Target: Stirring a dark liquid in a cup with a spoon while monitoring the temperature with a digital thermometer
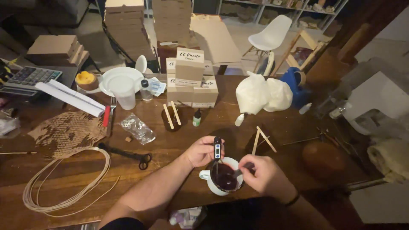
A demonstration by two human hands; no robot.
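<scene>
Gripping a probe thermometer (217,150) upright, the left hand (199,151) sits at ten o'clock of the white pitcher (221,176), while the right hand (263,172), at three o'clock, pinches a stirrer (238,171).

A dark wooden bench (179,140) carries everything. Near its front edge stands a white cup (221,176) of dark liquid. Toward the left edge lie a coil of pale cord (64,179), black scissors (128,154) and brown honeycomb paper (64,130). Along the back edge sit a calculator (30,77), a white plate (121,79), stacked small cardboard boxes (190,79) and white bags (262,94). At the middle, a dark jar (171,118) with two wooden sticks across it and a small dropper bottle (197,118).
</scene>
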